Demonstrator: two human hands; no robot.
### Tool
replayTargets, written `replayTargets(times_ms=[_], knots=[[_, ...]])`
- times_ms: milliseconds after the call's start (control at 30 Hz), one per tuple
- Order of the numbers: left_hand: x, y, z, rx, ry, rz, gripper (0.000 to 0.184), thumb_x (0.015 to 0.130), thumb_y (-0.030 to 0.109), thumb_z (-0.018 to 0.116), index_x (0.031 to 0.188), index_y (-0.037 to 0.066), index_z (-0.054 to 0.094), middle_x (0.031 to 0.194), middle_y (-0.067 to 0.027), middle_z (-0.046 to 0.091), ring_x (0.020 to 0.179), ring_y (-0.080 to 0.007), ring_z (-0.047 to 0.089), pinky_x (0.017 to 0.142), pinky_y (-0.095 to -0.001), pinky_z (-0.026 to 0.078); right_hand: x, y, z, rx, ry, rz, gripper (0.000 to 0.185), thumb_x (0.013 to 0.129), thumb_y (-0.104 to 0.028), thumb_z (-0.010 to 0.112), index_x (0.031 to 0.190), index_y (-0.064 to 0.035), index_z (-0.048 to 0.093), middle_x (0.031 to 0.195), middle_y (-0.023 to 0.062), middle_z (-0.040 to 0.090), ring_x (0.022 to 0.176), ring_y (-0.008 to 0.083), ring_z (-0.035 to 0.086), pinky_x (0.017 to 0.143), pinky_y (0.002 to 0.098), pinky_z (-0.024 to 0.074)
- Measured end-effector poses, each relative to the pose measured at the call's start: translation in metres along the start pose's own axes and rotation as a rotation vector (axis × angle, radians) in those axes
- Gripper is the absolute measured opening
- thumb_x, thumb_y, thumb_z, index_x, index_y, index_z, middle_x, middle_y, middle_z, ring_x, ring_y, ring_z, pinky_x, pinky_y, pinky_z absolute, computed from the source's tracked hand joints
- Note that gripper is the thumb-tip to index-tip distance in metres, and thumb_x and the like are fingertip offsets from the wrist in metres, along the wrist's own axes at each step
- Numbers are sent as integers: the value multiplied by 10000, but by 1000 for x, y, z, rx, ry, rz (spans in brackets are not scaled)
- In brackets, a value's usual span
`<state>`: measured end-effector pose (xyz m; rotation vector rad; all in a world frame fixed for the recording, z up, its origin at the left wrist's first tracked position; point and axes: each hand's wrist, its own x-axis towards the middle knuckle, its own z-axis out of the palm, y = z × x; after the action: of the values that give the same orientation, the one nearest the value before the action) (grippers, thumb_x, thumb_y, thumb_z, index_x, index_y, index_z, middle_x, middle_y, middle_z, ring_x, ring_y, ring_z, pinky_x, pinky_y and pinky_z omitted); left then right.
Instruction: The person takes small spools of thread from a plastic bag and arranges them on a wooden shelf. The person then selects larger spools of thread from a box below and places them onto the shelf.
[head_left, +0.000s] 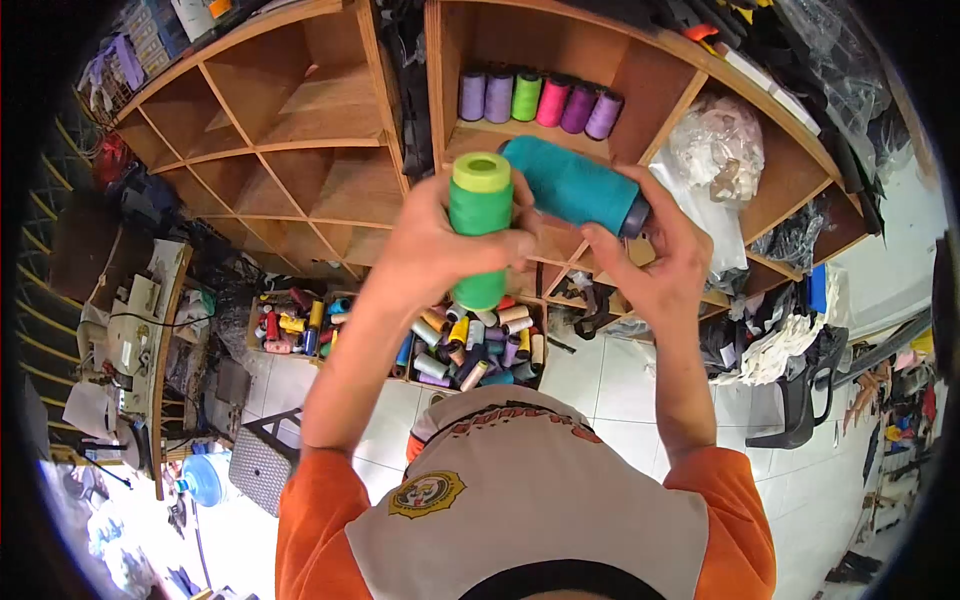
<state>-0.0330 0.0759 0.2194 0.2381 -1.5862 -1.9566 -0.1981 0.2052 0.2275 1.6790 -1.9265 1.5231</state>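
My left hand [455,240] is wrapped round a green thread spool [480,225] with a lime-coloured top, held upright. Beside it, my right hand [660,240] grips a teal thread spool [570,183] by its dark end, and the spool lies tilted nearly sideways. The far end of the teal spool comes close to the top of the green one; whether they touch I cannot tell. Behind the hands, a row of several spools [526,98] in lilac, lime, pink and purple stands in a shelf compartment.
Wooden cubby shelves [290,150] fill the wall ahead. On the floor below, a box [545,350] holds many mixed spools, next to a second box [255,335] of spools. Plastic-wrapped material [715,150] sits in a right compartment. A sewing machine [130,335], stool [262,460] and water jug [202,480] are left.
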Motion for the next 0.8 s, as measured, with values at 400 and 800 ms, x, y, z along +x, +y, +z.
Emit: replayTargets(times_ms=[400, 800], knots=[[37, 58, -18, 1111, -326, 542, 353, 595, 37, 671, 933, 55, 572, 807, -60, 616, 726, -205, 593, 676, -291, 474, 13, 14, -8, 588, -508, 365, 502, 696, -198, 757, 1103, 36, 580, 874, 108, 640, 695, 155, 626, 616, 262, 519], [52, -47, -26, -443, -146, 234, 368, 647, -94, 710, 936, 17, 511, 808, -70, 589, 801, -199, 613, 701, -347, 521, 1, 48, 18, 1312, -467, 450, 545, 802, -262, 623, 1162, 127, 494, 900, 147, 629, 710, 192, 636, 567, 276, 519]])
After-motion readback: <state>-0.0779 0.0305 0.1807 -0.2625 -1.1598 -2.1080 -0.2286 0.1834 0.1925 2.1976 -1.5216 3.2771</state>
